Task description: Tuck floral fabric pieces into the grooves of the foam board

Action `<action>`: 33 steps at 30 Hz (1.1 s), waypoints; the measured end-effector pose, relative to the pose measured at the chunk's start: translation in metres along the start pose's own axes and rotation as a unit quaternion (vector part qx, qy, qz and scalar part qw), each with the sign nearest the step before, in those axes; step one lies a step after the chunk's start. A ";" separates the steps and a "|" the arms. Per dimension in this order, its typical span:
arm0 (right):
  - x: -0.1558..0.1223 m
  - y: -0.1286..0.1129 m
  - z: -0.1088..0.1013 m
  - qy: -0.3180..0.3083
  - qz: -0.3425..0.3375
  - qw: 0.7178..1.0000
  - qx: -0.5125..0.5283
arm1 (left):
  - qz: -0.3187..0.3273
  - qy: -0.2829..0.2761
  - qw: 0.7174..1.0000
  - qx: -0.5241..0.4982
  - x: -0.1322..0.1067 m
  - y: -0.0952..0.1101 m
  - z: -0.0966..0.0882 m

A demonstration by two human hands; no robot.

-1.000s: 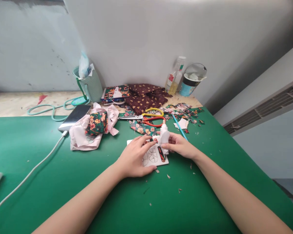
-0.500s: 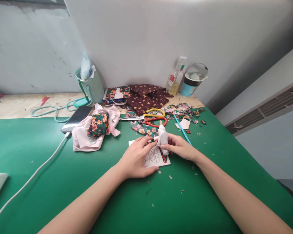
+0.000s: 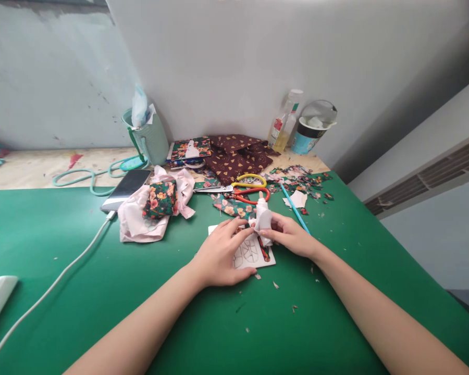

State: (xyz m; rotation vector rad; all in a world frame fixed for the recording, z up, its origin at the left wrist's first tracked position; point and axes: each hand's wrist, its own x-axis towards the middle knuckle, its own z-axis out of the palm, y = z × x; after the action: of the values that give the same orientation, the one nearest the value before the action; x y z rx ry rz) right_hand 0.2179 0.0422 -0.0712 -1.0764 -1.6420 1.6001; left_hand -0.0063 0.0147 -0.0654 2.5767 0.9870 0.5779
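A white card (image 3: pixel 254 254) with a drawn outline pattern lies on the green mat (image 3: pixel 82 291). My left hand (image 3: pixel 219 252) rests on the card, its fingers pressed down at the card's far edge on a small fabric piece. My right hand (image 3: pixel 291 235) is closed around a small white glue bottle (image 3: pixel 262 214), held upright just above the card's right side. A narrow floral fabric strip (image 3: pixel 262 249) lies on the card below the bottle.
Yellow and red scissors (image 3: pixel 242 188), a blue stick (image 3: pixel 295 208) and floral fabric scraps (image 3: pixel 300 179) lie behind the card. A pink cloth bundle (image 3: pixel 140 216), a phone (image 3: pixel 125 188) with white cable, a teal cup (image 3: pixel 148 138), brown fabric (image 3: pixel 234 153), a bottle (image 3: pixel 285 122) and a tub (image 3: pixel 310 133) stand farther back.
The view has shifted slightly. Both hands stay on the card; the glue bottle in my right hand has tilted a little and come back upright.
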 end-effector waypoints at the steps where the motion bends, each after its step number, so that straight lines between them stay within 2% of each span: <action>1: 0.000 0.000 0.000 0.003 -0.001 1.000 0.000 | 0.000 0.000 1.000 0.001 0.000 0.000 0.000; 11: 0.002 0.003 0.001 0.039 -0.032 0.996 -0.074 | -0.012 -0.001 1.000 -0.005 0.000 0.001 0.000; 19: 0.003 0.004 0.002 0.037 -0.053 0.995 -0.081 | -0.017 0.001 1.000 -0.022 0.000 0.001 0.000; 25: 0.004 0.003 0.002 0.044 -0.071 0.994 -0.068 | -0.015 0.008 0.999 -0.031 0.000 0.002 -0.002; 33: 0.004 -0.002 0.006 0.096 -0.068 0.993 -0.011 | -0.011 0.017 0.999 -0.040 0.000 0.001 0.000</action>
State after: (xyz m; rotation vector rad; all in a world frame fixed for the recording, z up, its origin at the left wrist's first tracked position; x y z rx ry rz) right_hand 0.2103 0.0421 -0.0700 -1.0700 -1.5717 1.3527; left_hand -0.0065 0.0141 -0.0648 2.4900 0.9826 0.6450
